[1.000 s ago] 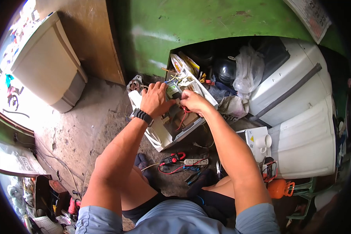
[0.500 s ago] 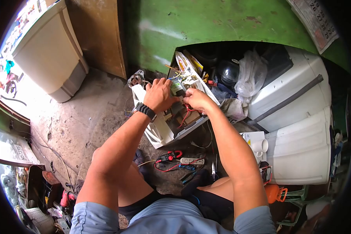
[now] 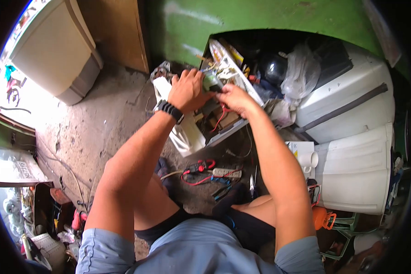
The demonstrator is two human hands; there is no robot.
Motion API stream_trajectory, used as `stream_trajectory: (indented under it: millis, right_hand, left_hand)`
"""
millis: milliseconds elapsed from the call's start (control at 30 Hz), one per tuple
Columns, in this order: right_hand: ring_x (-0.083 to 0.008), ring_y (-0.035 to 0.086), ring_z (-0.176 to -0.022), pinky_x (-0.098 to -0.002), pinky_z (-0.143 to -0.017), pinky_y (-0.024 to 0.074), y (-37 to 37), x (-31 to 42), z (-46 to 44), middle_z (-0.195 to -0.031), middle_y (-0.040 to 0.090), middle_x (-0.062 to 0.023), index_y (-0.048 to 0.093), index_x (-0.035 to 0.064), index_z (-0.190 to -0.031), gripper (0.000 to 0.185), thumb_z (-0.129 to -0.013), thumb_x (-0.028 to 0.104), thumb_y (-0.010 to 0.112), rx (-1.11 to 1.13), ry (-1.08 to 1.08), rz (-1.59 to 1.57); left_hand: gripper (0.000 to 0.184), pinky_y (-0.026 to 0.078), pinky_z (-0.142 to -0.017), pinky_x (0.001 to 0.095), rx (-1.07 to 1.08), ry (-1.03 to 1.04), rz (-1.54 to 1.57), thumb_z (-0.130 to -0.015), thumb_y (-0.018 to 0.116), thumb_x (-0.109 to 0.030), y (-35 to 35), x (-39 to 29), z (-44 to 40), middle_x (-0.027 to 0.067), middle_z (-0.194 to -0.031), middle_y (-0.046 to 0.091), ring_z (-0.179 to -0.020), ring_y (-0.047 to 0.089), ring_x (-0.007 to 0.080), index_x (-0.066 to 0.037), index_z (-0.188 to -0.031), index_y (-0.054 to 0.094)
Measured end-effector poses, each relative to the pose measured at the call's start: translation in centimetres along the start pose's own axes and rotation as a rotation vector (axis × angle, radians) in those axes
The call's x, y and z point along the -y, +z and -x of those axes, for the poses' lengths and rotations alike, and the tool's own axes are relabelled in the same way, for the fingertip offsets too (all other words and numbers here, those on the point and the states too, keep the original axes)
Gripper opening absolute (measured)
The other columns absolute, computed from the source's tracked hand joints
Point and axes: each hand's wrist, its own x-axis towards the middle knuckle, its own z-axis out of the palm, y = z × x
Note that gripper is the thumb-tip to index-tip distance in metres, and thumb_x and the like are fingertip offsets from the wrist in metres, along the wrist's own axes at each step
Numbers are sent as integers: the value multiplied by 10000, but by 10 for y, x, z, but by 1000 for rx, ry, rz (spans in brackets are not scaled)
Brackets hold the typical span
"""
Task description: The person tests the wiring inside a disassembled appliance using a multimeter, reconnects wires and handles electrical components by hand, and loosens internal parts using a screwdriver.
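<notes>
An opened white appliance casing (image 3: 235, 124) lies on the floor in front of me, with wires and parts inside. My left hand (image 3: 187, 91) is bent over its left part, thumb stretched toward my right hand; its fingertips are hidden. Beside it is a part with a pale green label (image 3: 211, 82). My right hand (image 3: 236, 99) pinches close to that part, but what lies between its fingertips cannot be made out. Red wires (image 3: 222, 118) run down just below the right fingers. A white plastic panel (image 3: 186, 139) forms the casing's near left side.
Near my feet lie a red and black clamp meter (image 3: 200, 167), a power strip (image 3: 227, 173) and pliers (image 3: 251, 182). White appliance panels (image 3: 347, 109) stand at the right, with a clear plastic bag (image 3: 301, 75) beside them. A large pale cabinet (image 3: 55, 50) stands at the far left.
The view has shifted, so the casing sits a little higher. Both hands stay close together at the labelled part; the right fingers now sit closer to its lower end.
</notes>
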Motion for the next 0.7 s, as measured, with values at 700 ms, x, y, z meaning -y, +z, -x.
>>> stream_trajectory:
  millis: [700]
  right_hand:
    - [-214, 675, -1033, -375, -916, 549, 24, -273, 126, -1126, 722, -121, 659, 34, -1224, 218, -1051, 161, 696, -897, 55, -193]
  left_hand:
    - [510, 421, -1201, 498, 113, 192, -16, -927, 800, -264, -57, -17, 33, 188, -1497, 595, -1420, 522, 402, -25, -1363, 685]
